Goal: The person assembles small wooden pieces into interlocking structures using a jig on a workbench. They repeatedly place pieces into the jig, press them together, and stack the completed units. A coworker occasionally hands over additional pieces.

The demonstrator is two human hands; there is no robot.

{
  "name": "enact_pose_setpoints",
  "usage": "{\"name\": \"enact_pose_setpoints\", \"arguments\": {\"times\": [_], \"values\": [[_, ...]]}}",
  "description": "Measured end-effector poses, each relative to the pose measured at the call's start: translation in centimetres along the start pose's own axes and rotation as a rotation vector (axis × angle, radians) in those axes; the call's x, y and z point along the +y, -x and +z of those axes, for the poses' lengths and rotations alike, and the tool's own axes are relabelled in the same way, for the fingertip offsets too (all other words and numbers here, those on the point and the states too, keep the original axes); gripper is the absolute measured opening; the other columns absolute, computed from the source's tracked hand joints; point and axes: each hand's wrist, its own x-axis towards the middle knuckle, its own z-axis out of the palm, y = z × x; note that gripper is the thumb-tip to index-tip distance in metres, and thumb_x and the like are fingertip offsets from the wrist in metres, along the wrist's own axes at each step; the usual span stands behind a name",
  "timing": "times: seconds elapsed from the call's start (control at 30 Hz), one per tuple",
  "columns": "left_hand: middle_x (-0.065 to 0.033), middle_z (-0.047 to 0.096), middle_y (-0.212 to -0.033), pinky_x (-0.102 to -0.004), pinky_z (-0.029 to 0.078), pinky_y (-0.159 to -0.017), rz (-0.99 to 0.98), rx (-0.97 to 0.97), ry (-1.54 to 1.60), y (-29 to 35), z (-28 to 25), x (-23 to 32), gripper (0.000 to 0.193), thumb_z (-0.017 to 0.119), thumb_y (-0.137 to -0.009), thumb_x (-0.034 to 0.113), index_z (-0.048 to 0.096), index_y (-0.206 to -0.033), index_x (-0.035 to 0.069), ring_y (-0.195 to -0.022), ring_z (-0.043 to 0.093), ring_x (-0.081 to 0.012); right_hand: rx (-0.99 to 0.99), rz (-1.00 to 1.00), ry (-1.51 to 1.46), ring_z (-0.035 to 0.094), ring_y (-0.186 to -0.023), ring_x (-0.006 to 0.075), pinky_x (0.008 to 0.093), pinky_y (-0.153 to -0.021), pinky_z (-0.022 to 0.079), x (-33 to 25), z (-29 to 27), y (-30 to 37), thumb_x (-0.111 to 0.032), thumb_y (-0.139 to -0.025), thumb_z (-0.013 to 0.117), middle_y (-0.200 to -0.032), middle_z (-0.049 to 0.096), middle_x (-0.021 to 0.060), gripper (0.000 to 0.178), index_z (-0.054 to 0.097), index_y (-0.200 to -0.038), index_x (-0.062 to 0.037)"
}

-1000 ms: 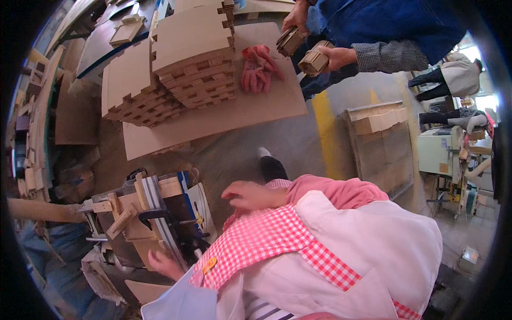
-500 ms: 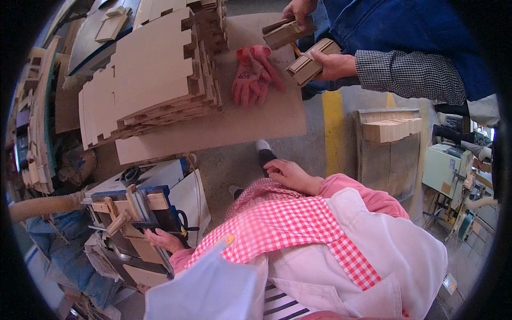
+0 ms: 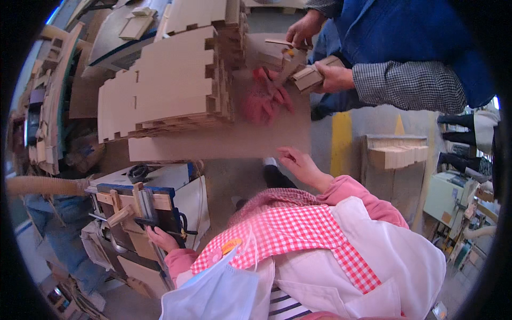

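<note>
My left hand [image 3: 161, 238] rests at the edge of a woodworking machine [image 3: 140, 184], beside a black clamp [image 3: 146, 222] and wooden guide strips; its fingers are stretched out and grip nothing visible. My right hand [image 3: 298, 162] hovers near the front edge of a brown board [image 3: 213, 147], fingers loosely bent and apart, with nothing in them. Pink work gloves [image 3: 265, 101] lie on that board, beyond my right hand. Left of the gloves rises a stack of notched flat panels [image 3: 170, 74]. Across from me, a co-worker's hands [image 3: 337, 77] hold small wooden pieces [image 3: 309, 78] above the gloves.
A row of pale wooden blocks [image 3: 400, 154] sits on a board to the right, past a yellow floor line [image 3: 341, 138]. A light green machine [image 3: 447, 197] stands at far right. A ribbed hose [image 3: 48, 185] joins the machine by my left hand.
My right hand has lifted from my lap and reached forward toward the board. The co-worker's far hand has tilted its pieces, and thin strips now show over the gloves. My left hand stays at the machine.
</note>
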Motion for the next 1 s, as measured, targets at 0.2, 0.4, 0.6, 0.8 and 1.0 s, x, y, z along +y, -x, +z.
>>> {"name": "enact_pose_setpoints", "arguments": {"times": [0.2,0.4,0.6,0.8,1.0], "values": [[-0.0237,0.052,-0.125,-0.0409,0.038,-0.1,-0.111,0.059,0.113,-1.1,1.0,-0.5,0.041,0.052,-0.091,0.011,0.046,-0.129,-0.004,-0.115,0.05,-0.034,0.09,0.185,-0.256,0.057,-0.09,0.0113,0.0258,-0.077,0.047,-3.5,-1.1,-5.7,-0.014,-0.094,0.05,-0.101,0.059,0.0052,0.035,0.049,-0.128,-0.004],[-0.0257,0.052,-0.124,-0.0496,0.034,-0.102,-0.021,0.295,-0.018,-0.3,3.5,0.0,0.053,0.058,-0.089,0.031,0.046,-0.131,0.0,-0.117,0.047,-0.0424,0.092,-0.096,-0.575,0.058,-0.09,0.0105,0.0249,-0.077,0.047,-9.6,-2.6,-10.3,-0.018,-0.097,0.047,-0.106,0.061,0.0051,0.037,0.048,-0.129,-0.002],[-0.0265,0.053,-0.121,-0.0521,0.033,-0.1,-0.076,0.29,-0.079,0.2,3.1,1.6,0.053,0.059,-0.09,0.034,0.046,-0.129,0.001,-0.113,0.047,-0.0445,-0.035,0.056,-0.473,0.057,-0.079,0.0127,0.0275,-0.068,0.049,-6.9,-0.3,-6.5,-0.023,-0.095,0.051,-0.1,0.061,0.0064,0.04,0.048,-0.13,-0.005],[-0.0259,0.052,-0.121,-0.054,0.032,-0.099,-0.002,0.375,-0.188,0.0,4.2,0.1,0.056,0.059,-0.088,0.038,0.047,-0.129,0.002,-0.113,0.046,-0.044,-0.774,-0.198,0.071,0.052,-0.114,0.0286,0.0385,-0.097,0.041,-4.8,6.5,-4.8,-0.032,-0.095,0.045,-0.124,0.055,0.0166,0.048,0.045,-0.134,-0.0037],[-0.0238,0.053,-0.122,-0.0572,0.032,-0.1,-0.005,0.339,-0.192,-0.4,5.6,-2.3,0.066,0.06,-0.084,0.049,0.047,-0.129,0.003,-0.115,0.046,-0.0442,-0.94,-0.238,0.14,0.049,-0.119,0.0327,0.0408,-0.099,0.039,-5.2,10.1,-5.5,-0.029,-0.094,0.043,-0.13,0.052,0.0185,0.044,0.048,-0.13,-0.0031]]}}
